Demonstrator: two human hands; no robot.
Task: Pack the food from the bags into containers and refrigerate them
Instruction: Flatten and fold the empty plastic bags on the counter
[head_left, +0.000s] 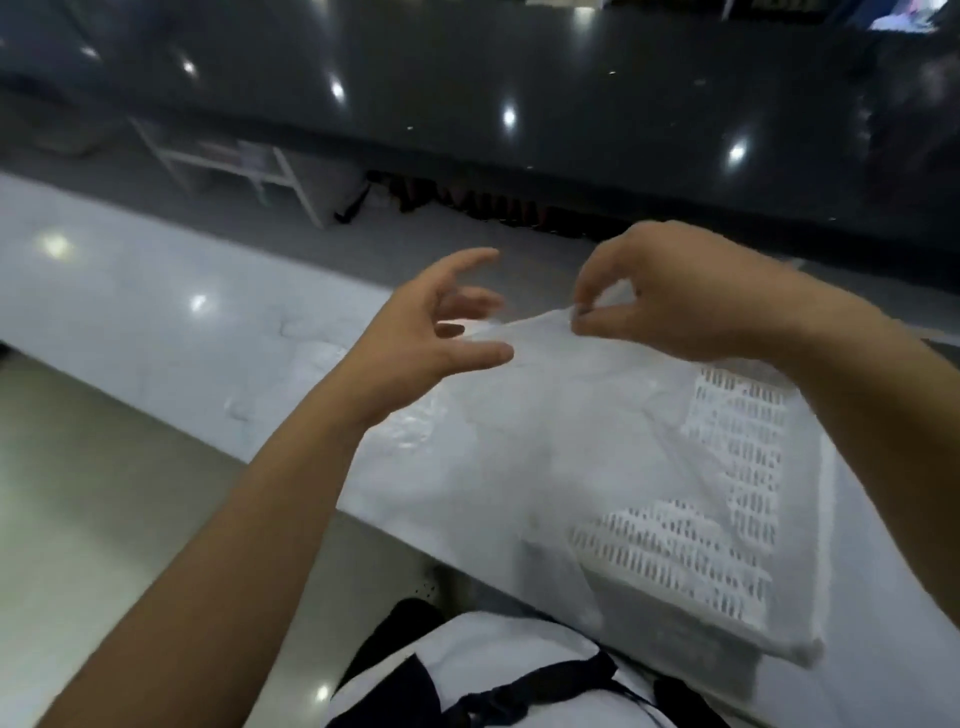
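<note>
The right hand (670, 291) pinches the top edge of a thin clear plastic bag (545, 415), lifting it above the white counter (156, 322). The left hand (431, 332) is released, fingers spread beside the bag's left edge. A white slotted basket (727, 519) sits behind the bag, near right.

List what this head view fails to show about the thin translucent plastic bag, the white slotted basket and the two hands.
- Thin translucent plastic bag: contents unreadable; motion blur and cloudy film hide them.
- White slotted plastic basket: inside hidden; the bag drapes over it.
- Right hand: pinches the bag's top edge; its fingertips are smeared by blur.
- Left hand: fingers spread; contact with the bag unclear.
- Food, containers, refrigerator: none visible.
</note>
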